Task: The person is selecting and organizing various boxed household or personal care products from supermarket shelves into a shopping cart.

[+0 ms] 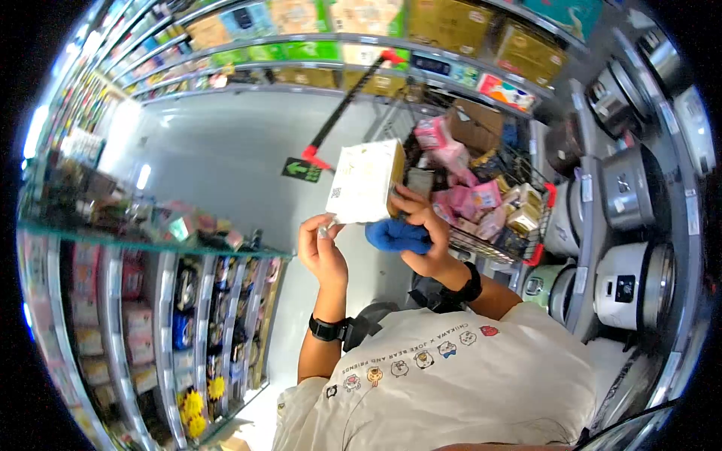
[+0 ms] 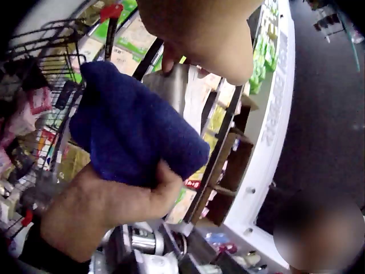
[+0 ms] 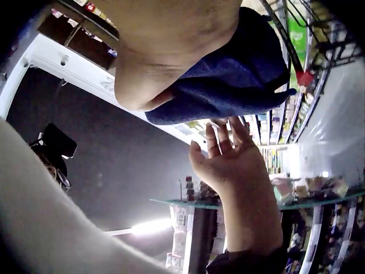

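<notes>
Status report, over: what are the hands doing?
Right hand grips white box and blue cloth. Left hand open, touching box corner. Nothing in the way.

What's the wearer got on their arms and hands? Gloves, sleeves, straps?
No gloves: left hand and right hand bare. Black left wrist strap and right wrist strap. Forearms uncovered; white short-sleeved T-shirt with small cartoon prints.

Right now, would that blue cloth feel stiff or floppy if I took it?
Probably floppy: the blue cloth bunches and folds in the right hand. Its fuzzy surface suggests it is soft, light and unlikely to slip.
</notes>
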`<action>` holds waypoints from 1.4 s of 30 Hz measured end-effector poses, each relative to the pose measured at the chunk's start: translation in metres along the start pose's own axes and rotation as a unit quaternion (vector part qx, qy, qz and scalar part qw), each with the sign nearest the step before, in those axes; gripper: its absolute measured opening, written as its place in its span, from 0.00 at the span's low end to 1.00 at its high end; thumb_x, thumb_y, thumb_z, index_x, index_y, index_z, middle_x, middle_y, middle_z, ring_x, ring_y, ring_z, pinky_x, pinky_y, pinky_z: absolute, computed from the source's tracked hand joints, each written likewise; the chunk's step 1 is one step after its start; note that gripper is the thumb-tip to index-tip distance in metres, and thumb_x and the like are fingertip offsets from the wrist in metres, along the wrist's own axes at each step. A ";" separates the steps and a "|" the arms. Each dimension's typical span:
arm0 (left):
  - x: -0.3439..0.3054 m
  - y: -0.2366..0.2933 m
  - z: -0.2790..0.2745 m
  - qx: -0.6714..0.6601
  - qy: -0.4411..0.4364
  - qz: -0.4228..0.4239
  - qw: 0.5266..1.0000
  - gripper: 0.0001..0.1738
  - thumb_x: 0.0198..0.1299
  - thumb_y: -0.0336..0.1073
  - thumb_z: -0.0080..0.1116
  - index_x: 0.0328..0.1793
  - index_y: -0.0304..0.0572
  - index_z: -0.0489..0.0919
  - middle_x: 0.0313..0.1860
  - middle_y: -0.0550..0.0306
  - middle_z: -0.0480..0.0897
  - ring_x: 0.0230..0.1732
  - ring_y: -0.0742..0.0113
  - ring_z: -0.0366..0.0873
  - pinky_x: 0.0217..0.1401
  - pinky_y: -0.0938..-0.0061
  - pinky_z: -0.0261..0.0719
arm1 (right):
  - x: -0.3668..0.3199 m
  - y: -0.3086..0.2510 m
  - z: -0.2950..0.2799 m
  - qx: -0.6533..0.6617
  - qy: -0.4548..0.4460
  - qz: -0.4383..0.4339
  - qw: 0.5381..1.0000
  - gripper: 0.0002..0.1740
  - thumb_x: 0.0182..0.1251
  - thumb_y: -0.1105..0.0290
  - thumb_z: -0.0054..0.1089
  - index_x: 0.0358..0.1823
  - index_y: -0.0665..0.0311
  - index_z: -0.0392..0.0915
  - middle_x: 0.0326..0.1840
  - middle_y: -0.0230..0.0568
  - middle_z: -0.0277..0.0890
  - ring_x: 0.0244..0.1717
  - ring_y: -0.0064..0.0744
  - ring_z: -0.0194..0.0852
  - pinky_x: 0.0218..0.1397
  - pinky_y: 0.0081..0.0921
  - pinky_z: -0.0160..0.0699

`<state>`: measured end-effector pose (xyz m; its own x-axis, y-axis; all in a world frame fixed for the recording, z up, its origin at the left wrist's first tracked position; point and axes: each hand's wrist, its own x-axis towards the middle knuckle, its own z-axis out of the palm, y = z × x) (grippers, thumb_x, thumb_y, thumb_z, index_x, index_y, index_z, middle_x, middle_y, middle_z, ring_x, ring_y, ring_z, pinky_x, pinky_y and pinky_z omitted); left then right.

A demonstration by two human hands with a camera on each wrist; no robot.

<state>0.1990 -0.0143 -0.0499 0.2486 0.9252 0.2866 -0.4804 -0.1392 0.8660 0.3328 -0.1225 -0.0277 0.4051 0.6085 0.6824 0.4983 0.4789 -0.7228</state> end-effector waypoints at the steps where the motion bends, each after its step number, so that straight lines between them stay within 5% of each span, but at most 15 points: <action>1: 0.002 0.007 -0.021 -0.033 0.004 -0.012 0.999 0.08 0.63 0.31 0.43 0.40 0.33 0.72 0.36 0.55 0.76 0.37 0.68 0.75 0.44 0.73 0.78 | 0.001 -0.005 0.014 0.025 -0.014 -0.012 1.000 0.14 0.37 0.82 0.52 0.30 0.67 0.65 0.55 0.57 0.70 0.64 0.56 0.61 0.65 0.43 0.58; 3: 0.006 0.020 -0.052 -0.090 -0.005 0.006 0.996 0.08 0.63 0.33 0.46 0.34 0.37 0.71 0.31 0.59 0.75 0.32 0.75 0.73 0.34 0.80 0.75 | 0.000 -0.013 0.038 0.068 -0.054 -0.054 0.995 0.13 0.39 0.80 0.53 0.31 0.67 0.66 0.52 0.54 0.73 0.62 0.56 0.63 0.66 0.49 0.56; 8: 0.003 0.057 -0.096 -0.129 0.075 -0.016 0.989 0.06 0.61 0.30 0.49 0.31 0.42 0.69 0.28 0.64 0.75 0.28 0.79 0.72 0.31 0.83 0.71 | 0.008 -0.024 0.084 0.136 -0.161 -0.151 0.966 0.13 0.39 0.77 0.55 0.31 0.64 0.70 0.44 0.46 0.78 0.58 0.47 0.70 0.67 0.54 0.54; 11: 0.005 0.074 -0.111 -0.130 0.126 -0.014 0.983 0.05 0.58 0.26 0.52 0.32 0.43 0.69 0.30 0.66 0.74 0.29 0.79 0.72 0.32 0.84 0.72 | 0.027 -0.030 0.105 0.206 -0.242 -0.195 0.928 0.13 0.36 0.75 0.59 0.27 0.65 0.67 0.37 0.50 0.78 0.51 0.51 0.75 0.64 0.60 0.54; 14: 0.000 0.100 -0.114 -0.142 0.138 -0.030 0.980 0.10 0.55 0.26 0.55 0.43 0.43 0.70 0.34 0.66 0.74 0.37 0.78 0.73 0.41 0.83 0.73 | 0.046 -0.032 0.115 0.260 -0.326 -0.217 0.882 0.13 0.34 0.75 0.60 0.26 0.64 0.68 0.35 0.48 0.79 0.48 0.49 0.77 0.65 0.60 0.49; 16: -0.001 0.108 -0.121 -0.134 0.088 -0.001 0.987 0.28 0.49 0.30 0.62 0.58 0.41 0.67 0.51 0.58 0.72 0.53 0.70 0.71 0.56 0.75 0.70 | 0.054 -0.032 0.125 0.288 -0.343 -0.247 0.859 0.12 0.34 0.75 0.61 0.26 0.64 0.70 0.35 0.47 0.79 0.47 0.48 0.78 0.66 0.59 0.49; 19: -0.009 0.119 -0.129 -0.243 -0.004 -0.103 0.965 0.38 0.47 0.29 0.62 0.66 0.36 0.60 0.63 0.50 0.68 0.62 0.62 0.68 0.63 0.67 0.68 | 0.070 -0.035 0.132 0.324 -0.392 -0.239 0.827 0.12 0.35 0.74 0.61 0.25 0.64 0.71 0.34 0.46 0.79 0.46 0.48 0.78 0.66 0.62 0.48; 21: -0.020 0.111 -0.131 -0.237 0.004 -0.116 0.965 0.38 0.47 0.29 0.62 0.66 0.36 0.59 0.60 0.50 0.70 0.60 0.62 0.70 0.62 0.67 0.69 | 0.079 -0.029 0.135 0.348 -0.424 -0.227 0.805 0.14 0.35 0.73 0.61 0.28 0.64 0.71 0.35 0.45 0.79 0.47 0.49 0.77 0.65 0.62 0.52; 24: -0.024 0.105 -0.125 -0.198 0.084 -0.097 0.972 0.37 0.46 0.27 0.63 0.65 0.35 0.59 0.56 0.50 0.74 0.55 0.62 0.73 0.59 0.67 0.71 | 0.078 -0.013 0.136 0.347 -0.408 -0.175 0.826 0.15 0.36 0.75 0.58 0.31 0.64 0.70 0.37 0.49 0.77 0.47 0.51 0.77 0.62 0.59 0.57; 26: -0.026 0.100 -0.124 -0.128 0.169 -0.062 0.975 0.37 0.46 0.27 0.63 0.64 0.35 0.60 0.55 0.50 0.74 0.55 0.63 0.74 0.59 0.68 0.71 | 0.077 -0.001 0.141 0.356 -0.343 -0.156 0.855 0.19 0.41 0.76 0.55 0.39 0.68 0.68 0.40 0.51 0.74 0.42 0.44 0.76 0.53 0.42 0.70; 28: -0.024 0.109 -0.111 -0.038 0.269 -0.005 0.962 0.34 0.45 0.25 0.63 0.61 0.35 0.62 0.51 0.51 0.75 0.52 0.63 0.75 0.57 0.69 0.73 | 0.081 -0.010 0.133 0.274 -0.291 -0.034 0.916 0.20 0.48 0.78 0.54 0.45 0.70 0.65 0.43 0.50 0.72 0.40 0.38 0.74 0.49 0.32 0.71; 30: -0.022 0.107 -0.105 -0.006 0.290 0.028 0.957 0.33 0.45 0.23 0.61 0.60 0.35 0.62 0.50 0.51 0.75 0.51 0.63 0.75 0.56 0.70 0.73 | 0.090 -0.012 0.133 0.207 -0.278 -0.082 0.934 0.20 0.52 0.78 0.54 0.49 0.70 0.62 0.44 0.48 0.70 0.40 0.35 0.72 0.45 0.28 0.70; 34: -0.023 0.122 -0.081 0.289 0.264 0.031 0.920 0.34 0.43 0.24 0.64 0.59 0.35 0.64 0.47 0.51 0.77 0.46 0.66 0.77 0.48 0.73 0.76 | 0.093 -0.021 0.142 0.121 -0.202 -0.169 0.957 0.26 0.44 0.76 0.64 0.48 0.68 0.66 0.44 0.49 0.71 0.41 0.44 0.73 0.46 0.32 0.72; 38: -0.030 0.131 -0.077 0.360 0.277 0.089 0.886 0.33 0.40 0.25 0.67 0.56 0.36 0.67 0.43 0.51 0.79 0.43 0.69 0.77 0.46 0.76 0.75 | 0.079 -0.041 0.160 0.103 -0.207 -0.278 0.932 0.29 0.37 0.76 0.67 0.48 0.65 0.70 0.44 0.44 0.72 0.42 0.45 0.72 0.42 0.34 0.72; 42: -0.033 0.143 -0.087 0.350 0.293 0.101 0.884 0.30 0.40 0.27 0.68 0.54 0.36 0.70 0.39 0.54 0.80 0.38 0.74 0.76 0.43 0.79 0.75 | 0.064 -0.053 0.165 0.098 -0.280 -0.256 0.920 0.32 0.34 0.78 0.65 0.49 0.61 0.71 0.43 0.41 0.70 0.40 0.44 0.71 0.40 0.34 0.72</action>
<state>0.0487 -0.0337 0.0285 -0.3600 0.8517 0.3808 0.2233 -0.3177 0.9215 0.2059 -0.0048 0.0359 -0.3292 0.4763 0.8153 0.3436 0.8647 -0.3664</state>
